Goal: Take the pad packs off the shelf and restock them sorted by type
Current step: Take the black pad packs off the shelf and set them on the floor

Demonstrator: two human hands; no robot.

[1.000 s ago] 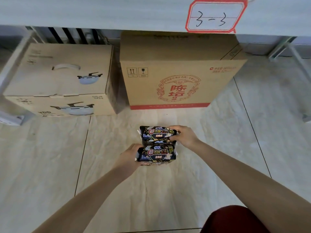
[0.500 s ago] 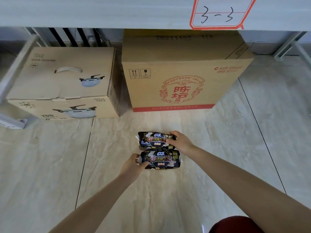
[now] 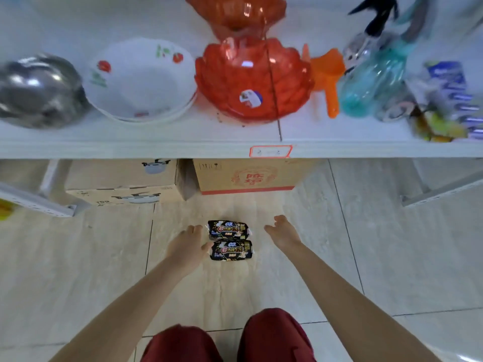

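Head view looks down at a pale tiled floor (image 3: 78,257), where two dark pad packs lie flat, one behind the other, with their long sides touching or almost touching. The far pad pack (image 3: 229,229) and the near pad pack (image 3: 231,250) carry the same black wrapper with red and gold print, so they look to be of one type. Both lie in front of the shelf, not on it. The left hand (image 3: 187,244) is just left of the packs with its fingers relaxed and spread a little; it holds nothing. Its thumb reaches the left end of the near pack, but I cannot tell if it really touches. The right hand (image 3: 283,231) is to the right of the packs and apart from them, with fingers loosely bent and nothing in them. Two knees in dark red trousers (image 3: 274,335) show at the near edge. Farther away, under the white shelf (image 3: 130,150), stand two cardboard boxes side by side: the left box (image 3: 120,184) has a picture of a pot, and the right box (image 3: 248,177) has a red print. A small red-framed label (image 3: 270,151) is on the shelf's front edge. On the shelf, from left to right, are a steel bowl (image 3: 36,90), a white bowl with red flowers (image 3: 141,79), a red plastic bowl (image 3: 251,79), an orange scoop (image 3: 328,74) and a teal bottle (image 3: 371,82); the things at the far right are too blurred to name.
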